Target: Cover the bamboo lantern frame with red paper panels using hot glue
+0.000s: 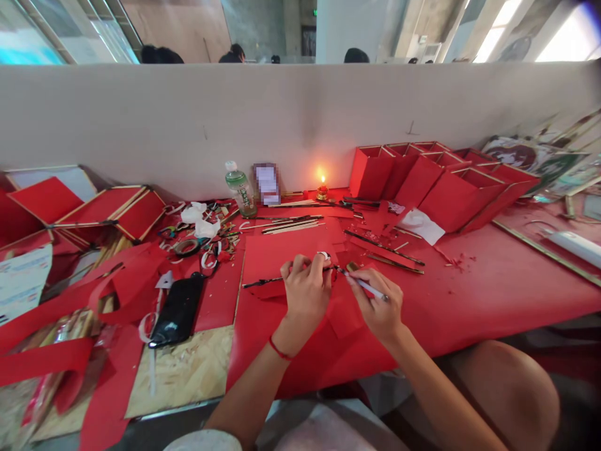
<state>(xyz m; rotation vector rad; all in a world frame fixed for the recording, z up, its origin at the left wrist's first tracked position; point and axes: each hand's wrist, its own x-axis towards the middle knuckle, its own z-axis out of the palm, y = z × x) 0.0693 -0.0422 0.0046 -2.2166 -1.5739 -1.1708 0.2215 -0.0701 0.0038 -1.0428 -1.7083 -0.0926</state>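
My left hand (306, 289), wearing a red cord at the wrist, has its fingers closed on a thin, dark mottled stick (263, 282) above the red sheets. Between the fingers of my right hand (379, 304) is a slim pale pen-like tool (370, 288). Its tip meets the dark stick just right of my left fingers. A small white piece (323, 255) shows at my left fingertips; its kind is unclear. By my right fingertips is a small brownish piece (352, 267), too small to name. Red paper (286, 247) lies under both hands.
A lit candle (322, 191) burns at the back beside a propped phone (267, 185) and a bottle (241, 194). Red boxes (462, 197) stand back right. Dark sticks (385, 247) lie nearby. Leftward are a black phone (178, 310), black tape (186, 248) and red strips (126, 282).
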